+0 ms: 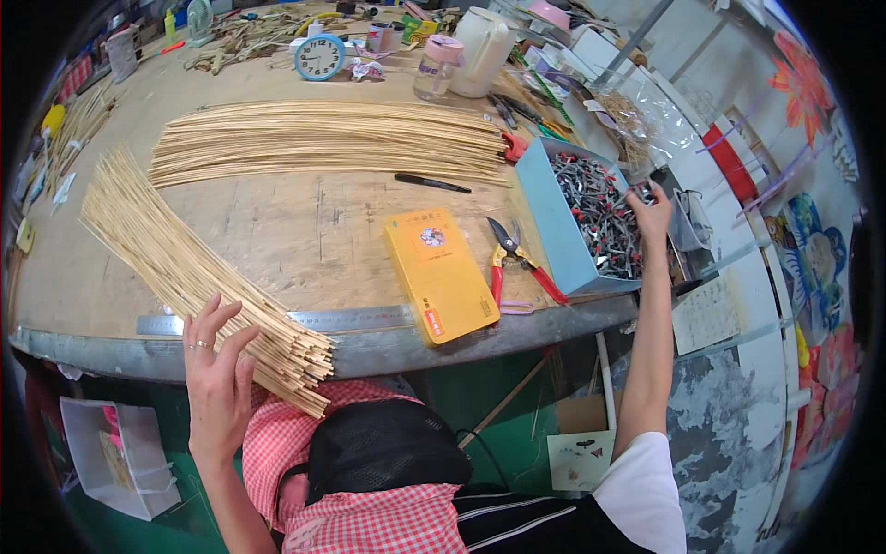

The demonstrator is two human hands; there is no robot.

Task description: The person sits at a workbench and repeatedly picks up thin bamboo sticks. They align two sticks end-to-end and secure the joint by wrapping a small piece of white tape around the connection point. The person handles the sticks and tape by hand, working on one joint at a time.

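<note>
sticks (185, 263): pale, matt split wood
tabletop (305, 231): worn, scuffed plywood
table edge (517, 330): dull grey metal
tin (439, 272): glossy yellow metal
shears (517, 258): steel blades, red plastic grips
headscarf (369, 522): checked cloth

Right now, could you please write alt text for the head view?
At a wooden workbench, the left hand rests on a fan of bamboo sticks while the right hand reaches into a blue box of clips. A yellow tin and red pruners lie between.

One head-worn fisheye view looks steeply down, close over the workbench (277, 240) edge and the person's lap
</note>
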